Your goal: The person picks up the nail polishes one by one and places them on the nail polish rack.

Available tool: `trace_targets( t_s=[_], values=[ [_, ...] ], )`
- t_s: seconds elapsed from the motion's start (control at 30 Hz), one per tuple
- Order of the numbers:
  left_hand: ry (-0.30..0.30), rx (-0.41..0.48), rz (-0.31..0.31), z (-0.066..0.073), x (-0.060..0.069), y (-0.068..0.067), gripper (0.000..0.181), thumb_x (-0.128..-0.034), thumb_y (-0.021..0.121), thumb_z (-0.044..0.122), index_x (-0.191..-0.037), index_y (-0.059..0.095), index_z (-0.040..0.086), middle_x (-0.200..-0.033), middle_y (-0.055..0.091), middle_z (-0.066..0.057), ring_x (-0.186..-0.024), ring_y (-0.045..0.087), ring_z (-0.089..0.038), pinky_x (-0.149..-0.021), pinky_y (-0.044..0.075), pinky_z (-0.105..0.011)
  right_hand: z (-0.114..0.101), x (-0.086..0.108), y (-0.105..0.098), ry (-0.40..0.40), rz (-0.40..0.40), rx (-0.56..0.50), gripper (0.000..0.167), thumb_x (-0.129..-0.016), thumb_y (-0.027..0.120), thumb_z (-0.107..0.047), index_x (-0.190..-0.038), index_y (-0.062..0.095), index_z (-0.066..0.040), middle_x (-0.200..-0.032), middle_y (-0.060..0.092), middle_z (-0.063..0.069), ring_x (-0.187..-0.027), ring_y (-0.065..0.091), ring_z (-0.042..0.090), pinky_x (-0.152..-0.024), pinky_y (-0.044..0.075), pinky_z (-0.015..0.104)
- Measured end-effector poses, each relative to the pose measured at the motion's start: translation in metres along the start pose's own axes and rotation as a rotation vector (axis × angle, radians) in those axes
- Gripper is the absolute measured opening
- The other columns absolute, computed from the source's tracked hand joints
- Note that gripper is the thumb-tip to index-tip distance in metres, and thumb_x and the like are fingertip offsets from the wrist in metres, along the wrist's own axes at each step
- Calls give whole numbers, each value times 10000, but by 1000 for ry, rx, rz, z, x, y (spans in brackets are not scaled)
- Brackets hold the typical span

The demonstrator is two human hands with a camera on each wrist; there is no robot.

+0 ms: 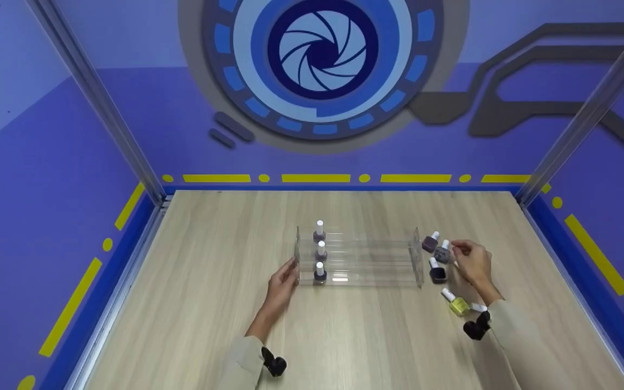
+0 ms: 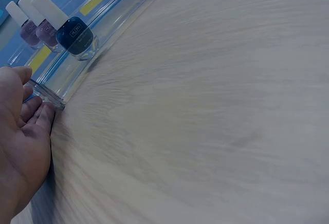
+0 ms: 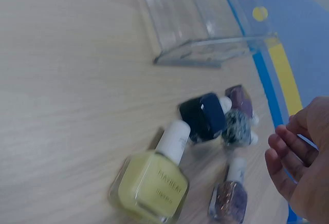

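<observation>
A clear acrylic tiered rack stands mid-table. Three nail polish bottles stand upright at its left end: a dark blue one in front, two mauve ones behind. My left hand grips the rack's left end panel between thumb and fingers. Right of the rack, my right hand hovers with loosely bent fingers, holding nothing. Nearest to it lies a grey glitter bottle. Around that lie a purple bottle, a dark bottle, a yellow bottle and a brownish glitter bottle, partly hidden by my wrist in the head view.
The wooden table is enclosed by blue-purple printed panels at back and sides. Metal posts rise at the back corners. The rack's right end panel stands close to the loose bottles.
</observation>
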State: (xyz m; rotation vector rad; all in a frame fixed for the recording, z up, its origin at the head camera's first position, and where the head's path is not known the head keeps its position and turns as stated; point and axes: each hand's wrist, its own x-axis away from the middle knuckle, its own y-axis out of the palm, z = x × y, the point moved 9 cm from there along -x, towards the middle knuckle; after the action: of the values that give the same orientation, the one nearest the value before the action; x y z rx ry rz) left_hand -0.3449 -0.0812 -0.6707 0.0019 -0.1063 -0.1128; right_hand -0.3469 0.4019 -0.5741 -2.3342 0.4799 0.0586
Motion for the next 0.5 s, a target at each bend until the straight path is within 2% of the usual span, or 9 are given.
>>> trace_targets(
  t_s=[0.1, 0.2, 0.3, 0.4, 0.5],
  values=[
    [4, 20, -6, 0, 0, 0, 546, -1100, 478, 221, -1579, 327, 7, -1637, 339, -225, -1502, 372, -375, -1197, 405, -444, 11, 3, 0, 29, -17, 60, 265, -979, 569, -57, -1160, 709, 76, -1084, 727, 283, -903, 693, 276, -696, 508, 191],
    [7, 29, -9, -1, 0, 1, 542, -1098, 481, 212, -1576, 332, 3, -1628, 357, -227, -1484, 404, -368, -1181, 431, -423, 24, 8, 3, 84, -74, 110, 351, -989, 549, -92, -1266, 645, 102, -1215, 679, 320, -1085, 671, 439, -863, 574, 431],
    [11, 17, -10, -1, 1, 1, 544, -1100, 478, 215, -1573, 330, -8, -1609, 383, -239, -1446, 451, -363, -1149, 470, -409, 36, 14, 9, 135, -146, 175, 445, -1002, 555, -151, -1345, 570, 132, -1333, 603, 352, -1246, 575, 512, -1036, 474, 623],
    [15, 9, -11, -2, 1, 1, 553, -1102, 472, 226, -1573, 319, -22, -1604, 381, -255, -1438, 461, -367, -1141, 478, -401, 45, 18, 13, 177, -190, 221, 472, -1010, 571, -199, -1344, 568, 134, -1356, 580, 360, -1286, 530, 533, -1074, 415, 679],
    [23, -1, -10, -1, 0, 0, 558, -1104, 467, 238, -1571, 317, -29, -1609, 366, -263, -1459, 436, -378, -1158, 460, -410, 47, 19, 14, 192, -191, 226, 429, -1013, 580, -203, -1287, 619, 125, -1309, 616, 348, -1234, 570, 519, -1022, 447, 672]
  ],
)
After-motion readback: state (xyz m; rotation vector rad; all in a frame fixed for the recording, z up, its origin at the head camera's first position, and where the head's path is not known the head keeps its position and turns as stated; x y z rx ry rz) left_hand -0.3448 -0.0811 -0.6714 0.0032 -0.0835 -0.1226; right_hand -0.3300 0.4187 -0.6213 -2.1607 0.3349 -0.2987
